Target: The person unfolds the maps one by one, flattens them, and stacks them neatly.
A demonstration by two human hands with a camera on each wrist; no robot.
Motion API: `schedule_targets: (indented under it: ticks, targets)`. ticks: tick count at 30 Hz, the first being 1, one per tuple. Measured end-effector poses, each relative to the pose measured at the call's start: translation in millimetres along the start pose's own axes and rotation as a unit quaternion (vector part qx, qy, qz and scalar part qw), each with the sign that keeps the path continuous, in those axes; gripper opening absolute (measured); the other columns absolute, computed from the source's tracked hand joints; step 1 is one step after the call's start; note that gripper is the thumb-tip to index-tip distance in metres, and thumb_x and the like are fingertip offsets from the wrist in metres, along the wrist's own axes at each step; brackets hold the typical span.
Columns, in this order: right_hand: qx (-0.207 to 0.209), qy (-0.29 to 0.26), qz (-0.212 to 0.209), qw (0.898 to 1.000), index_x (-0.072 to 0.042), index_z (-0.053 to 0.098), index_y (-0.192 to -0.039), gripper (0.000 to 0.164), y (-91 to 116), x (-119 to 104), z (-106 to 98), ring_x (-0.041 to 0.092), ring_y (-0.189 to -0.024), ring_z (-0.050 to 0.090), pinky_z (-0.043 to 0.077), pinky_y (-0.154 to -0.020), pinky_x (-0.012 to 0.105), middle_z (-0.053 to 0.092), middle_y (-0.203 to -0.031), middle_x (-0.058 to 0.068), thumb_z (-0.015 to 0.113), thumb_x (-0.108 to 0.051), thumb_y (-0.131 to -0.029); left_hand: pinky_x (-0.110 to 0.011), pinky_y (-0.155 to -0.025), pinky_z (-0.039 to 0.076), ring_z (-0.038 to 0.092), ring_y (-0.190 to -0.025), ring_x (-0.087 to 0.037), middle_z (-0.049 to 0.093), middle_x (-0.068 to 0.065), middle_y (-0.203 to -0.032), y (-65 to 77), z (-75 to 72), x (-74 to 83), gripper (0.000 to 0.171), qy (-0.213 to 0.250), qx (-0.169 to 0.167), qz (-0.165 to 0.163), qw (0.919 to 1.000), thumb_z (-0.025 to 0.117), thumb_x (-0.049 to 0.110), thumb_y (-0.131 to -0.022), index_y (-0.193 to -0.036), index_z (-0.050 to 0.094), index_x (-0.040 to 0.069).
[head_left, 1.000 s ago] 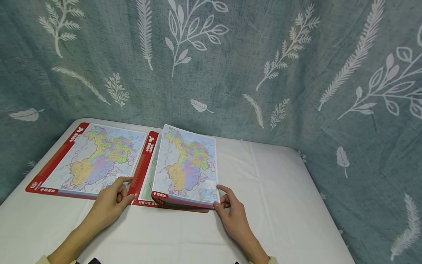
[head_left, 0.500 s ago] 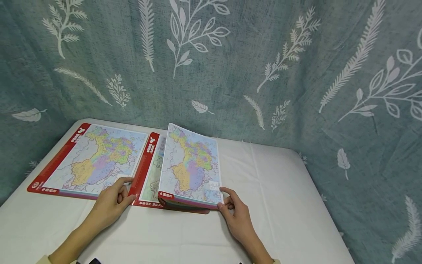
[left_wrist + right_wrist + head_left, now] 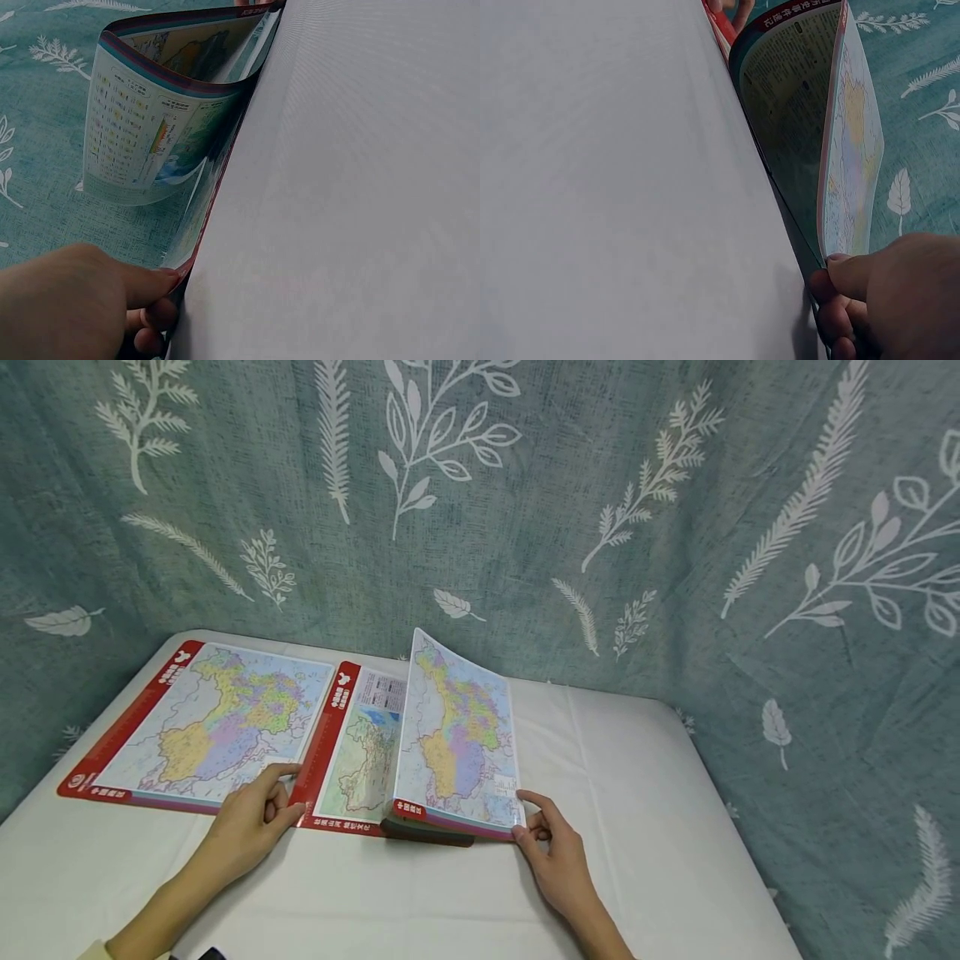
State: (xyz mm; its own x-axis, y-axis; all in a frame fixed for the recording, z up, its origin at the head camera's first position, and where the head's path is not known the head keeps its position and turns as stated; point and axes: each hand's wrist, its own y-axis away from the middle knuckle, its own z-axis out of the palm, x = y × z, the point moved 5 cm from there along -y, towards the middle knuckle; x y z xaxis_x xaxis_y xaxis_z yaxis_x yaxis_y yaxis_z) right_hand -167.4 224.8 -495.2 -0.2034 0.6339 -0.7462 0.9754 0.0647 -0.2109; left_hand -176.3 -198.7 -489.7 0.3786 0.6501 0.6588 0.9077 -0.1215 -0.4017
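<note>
A red-bordered map sheet (image 3: 360, 764) lies in the middle of the table, showing a green relief map. At its red left margin my left hand (image 3: 251, 818) pinches the edge, thumb laid on top in the left wrist view. Over its right part stands a bent map sheet (image 3: 457, 735), its pastel political map facing up and its far left corner raised. My right hand (image 3: 557, 852) pinches that sheet's near right corner between thumb and fingers. In the right wrist view, printed text (image 3: 795, 97) shows inside the bend. The relief map's right side is hidden beneath it.
A matching political map (image 3: 240, 718) with a red side strip lies flat at the left, next to my left hand. White cloth (image 3: 622, 793) covers the table. A green leaf-patterned curtain (image 3: 480, 560) hangs behind and along the right side.
My right hand has moved right with the bent sheet, whose far left corner has risen. More of the relief map is uncovered. My left hand stays at the red margin.
</note>
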Motion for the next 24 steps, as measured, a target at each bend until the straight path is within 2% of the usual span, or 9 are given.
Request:
schedule_targets:
  ticks: [9,17,24]
  targets:
    - [0.009,0.019,-0.008,1.0,-0.02,0.059,-0.145,0.052,2.6,5.7,-8.4,0.008,-0.082,0.058,0.051,-0.082,0.023,0.064,-0.087,-0.009,0.075,-0.009,-0.097,-0.023,-0.058,0.033,0.037,-0.059,0.002,0.046,0.013,-0.07,0.0,-0.3,0.4,0.051,-0.003,-0.001,-0.004,1.0,0.084,0.002,-0.086,-0.131,0.062,0.004]
    - [0.013,0.028,0.014,0.999,-0.022,0.058,-0.147,0.054,2.4,18.8,-22.2,0.009,-0.084,0.058,0.05,-0.083,0.022,0.065,-0.088,-0.007,0.075,-0.008,-0.097,-0.023,-0.058,0.033,0.037,-0.059,0.002,0.046,0.013,-0.07,0.4,0.4,-1.2,0.051,-0.002,0.003,-0.003,1.0,0.084,0.002,-0.086,-0.132,0.062,0.004]
    - [0.029,0.042,0.0,0.999,-0.015,0.056,-0.147,0.054,4.3,29.4,-39.5,0.009,-0.083,0.058,0.051,-0.082,0.022,0.065,-0.089,-0.004,0.073,-0.004,-0.097,-0.023,-0.058,0.033,0.036,-0.059,0.002,0.045,0.014,-0.07,0.0,-0.7,-0.4,0.051,-0.004,0.005,0.003,1.0,0.085,0.001,-0.085,-0.131,0.062,0.005]
